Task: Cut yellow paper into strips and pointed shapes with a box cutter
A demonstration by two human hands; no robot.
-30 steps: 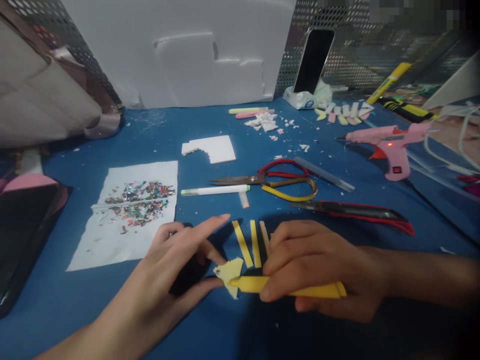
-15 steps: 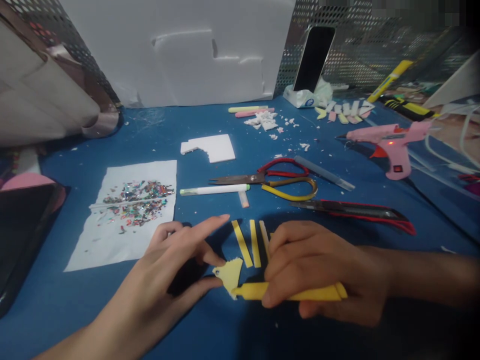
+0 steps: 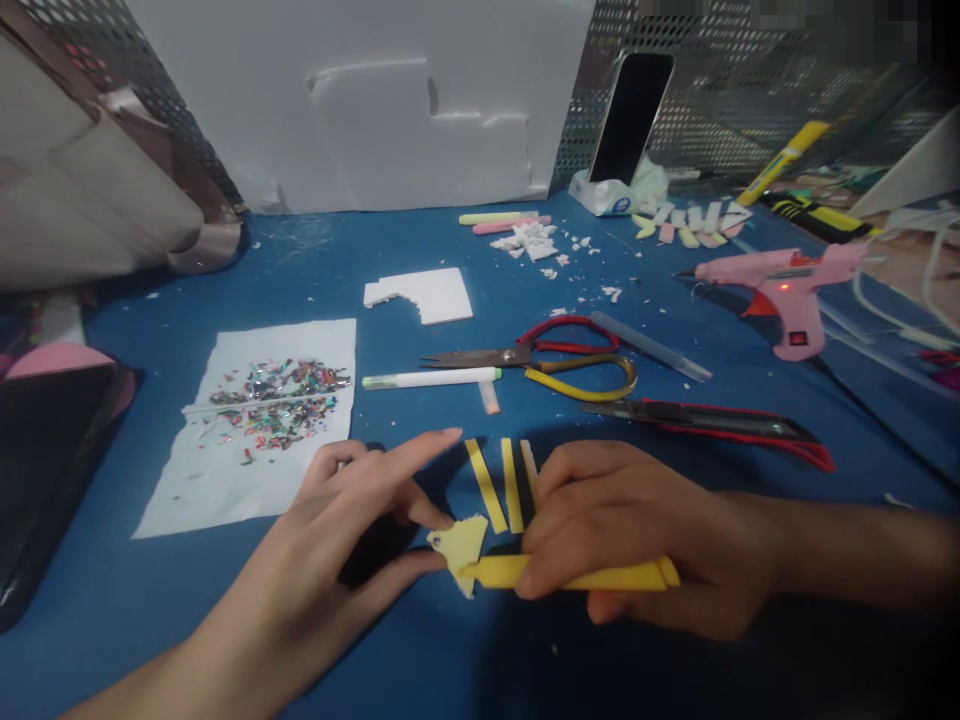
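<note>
Between thumb and a finger, my left hand [image 3: 360, 510] pinches a small pale yellow foam piece [image 3: 461, 545] with a dark-ringed spot near one corner; its index finger points out to the right. A yellow marker [image 3: 600, 575] lies nearly level in my right hand [image 3: 630, 530], the fingers closed around it. The marker's tip touches the foam piece's surface on its right side. Just above the piece lie narrow yellow strips [image 3: 486, 485], one of them partly hidden by my right hand.
Scissors [image 3: 510, 357], a white marker [image 3: 431, 379] and a box cutter [image 3: 720, 420] lie beyond my hands. Glitter scraps sit on a white sheet [image 3: 172, 480] at left. A pink glue gun [image 3: 799, 290] with a lit red light stands right. A phone [image 3: 634, 115] leans at the back.
My right hand and the marker have shifted slightly left and up, the tip moving further onto the foam piece. My left hand keeps its hold. The whole view has drifted slightly.
</note>
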